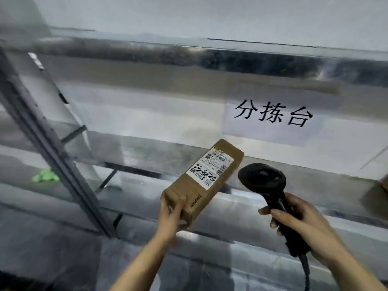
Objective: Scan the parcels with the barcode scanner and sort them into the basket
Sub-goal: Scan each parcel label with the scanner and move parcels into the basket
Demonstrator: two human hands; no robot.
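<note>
A long brown cardboard parcel (190,185) with a white shipping label and handwritten numbers is held up in the air, tilted away to the upper right. My left hand (172,211) grips its near end, thumb on top. My right hand (300,219) holds a black barcode scanner (266,183) by its handle, the scanner's head close to the right of the parcel's label end. A black cable hangs from the scanner's base. No basket shows in view.
The background is motion-blurred. A white sign (273,122) with black characters hangs behind. A grey metal shelf post (42,143) slants at the left, a green object (45,176) beside it. Another brown box's corner (384,183) peeks in at the right edge.
</note>
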